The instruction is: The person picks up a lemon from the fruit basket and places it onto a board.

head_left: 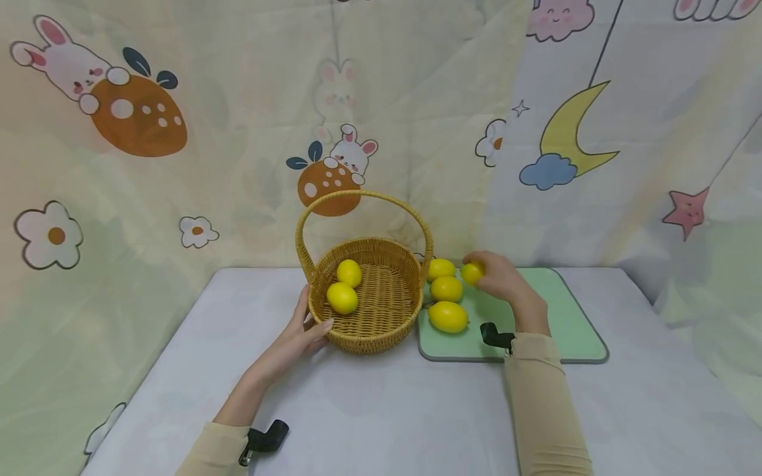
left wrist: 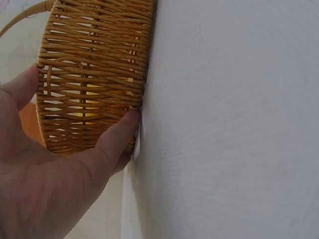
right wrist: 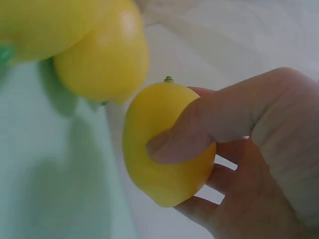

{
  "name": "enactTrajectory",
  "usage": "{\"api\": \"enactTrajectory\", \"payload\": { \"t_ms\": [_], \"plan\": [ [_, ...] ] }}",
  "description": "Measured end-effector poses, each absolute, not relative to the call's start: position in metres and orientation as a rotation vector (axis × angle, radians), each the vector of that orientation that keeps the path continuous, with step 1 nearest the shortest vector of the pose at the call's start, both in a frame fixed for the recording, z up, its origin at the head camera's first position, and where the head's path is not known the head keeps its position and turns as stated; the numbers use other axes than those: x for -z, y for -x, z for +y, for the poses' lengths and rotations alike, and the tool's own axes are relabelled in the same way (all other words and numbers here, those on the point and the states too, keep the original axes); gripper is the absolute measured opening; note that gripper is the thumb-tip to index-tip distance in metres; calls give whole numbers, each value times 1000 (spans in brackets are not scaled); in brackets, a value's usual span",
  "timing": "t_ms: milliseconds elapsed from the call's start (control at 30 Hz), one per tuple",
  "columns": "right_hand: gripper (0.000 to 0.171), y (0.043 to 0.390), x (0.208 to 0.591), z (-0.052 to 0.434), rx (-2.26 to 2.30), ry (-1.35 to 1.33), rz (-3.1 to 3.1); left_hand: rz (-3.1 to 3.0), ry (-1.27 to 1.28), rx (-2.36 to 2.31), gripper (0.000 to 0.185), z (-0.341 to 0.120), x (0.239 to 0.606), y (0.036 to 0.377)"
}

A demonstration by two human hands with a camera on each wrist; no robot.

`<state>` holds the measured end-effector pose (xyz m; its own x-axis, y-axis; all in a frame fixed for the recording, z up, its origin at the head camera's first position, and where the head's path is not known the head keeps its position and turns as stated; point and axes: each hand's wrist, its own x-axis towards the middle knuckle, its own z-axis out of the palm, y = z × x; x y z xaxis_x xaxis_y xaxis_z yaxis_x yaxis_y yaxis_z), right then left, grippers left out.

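Observation:
A round wicker basket with a tall arched handle stands on the table, two lemons lying inside at its left. My left hand holds the basket's left side; in the left wrist view its thumb and fingers spread along the woven wall. My right hand grips one lemon between thumb and fingers, above the far part of a green board. The right wrist view shows that lemon with its green stem tip up, near other lemons.
Three lemons sit in a column along the board's left edge, close beside the basket. The white-covered table ends at a cloth backdrop with cartoon prints. Small black devices are strapped to both wrists.

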<state>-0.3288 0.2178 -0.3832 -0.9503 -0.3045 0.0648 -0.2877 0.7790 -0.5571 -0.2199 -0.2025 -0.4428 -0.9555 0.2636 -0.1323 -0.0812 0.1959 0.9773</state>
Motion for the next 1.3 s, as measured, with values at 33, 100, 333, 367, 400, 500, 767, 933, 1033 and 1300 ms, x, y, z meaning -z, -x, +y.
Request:
{"api": "enactTrajectory", "payload": {
  "t_ms": [33, 100, 333, 367, 400, 500, 767, 933, 1033, 1300],
  "plan": [
    [61, 331, 387, 219, 913, 488, 2939, 2199, -172, -1830, 95, -202, 443, 220],
    [61, 334, 393, 221, 921, 501, 2948, 2195, -169, -1833, 95, -202, 443, 220],
    [62, 343, 410, 222, 992, 510, 2934, 2190, -173, -1844, 95, -202, 442, 220],
    [63, 344, 411, 222, 995, 510, 2929, 2189, -176, -1846, 95, -202, 442, 220],
    [63, 344, 413, 222, 995, 511, 2925, 2187, -177, -1848, 95, -202, 443, 220],
    [65, 345, 415, 222, 999, 508, 2923, 2189, -177, -1845, 95, -202, 443, 220],
    [68, 340, 414, 222, 993, 479, 2914, 2207, -177, -1830, 96, -201, 444, 220],
    [67, 337, 408, 223, 1016, 448, 2893, 2215, -170, -1821, 95, -201, 444, 220],
    [65, 335, 401, 222, 1018, 434, 2892, 2209, -162, -1827, 94, -201, 444, 220],
    [57, 330, 382, 213, 976, 471, 2902, 2207, -168, -1835, 94, -201, 444, 220]
  ]
}}
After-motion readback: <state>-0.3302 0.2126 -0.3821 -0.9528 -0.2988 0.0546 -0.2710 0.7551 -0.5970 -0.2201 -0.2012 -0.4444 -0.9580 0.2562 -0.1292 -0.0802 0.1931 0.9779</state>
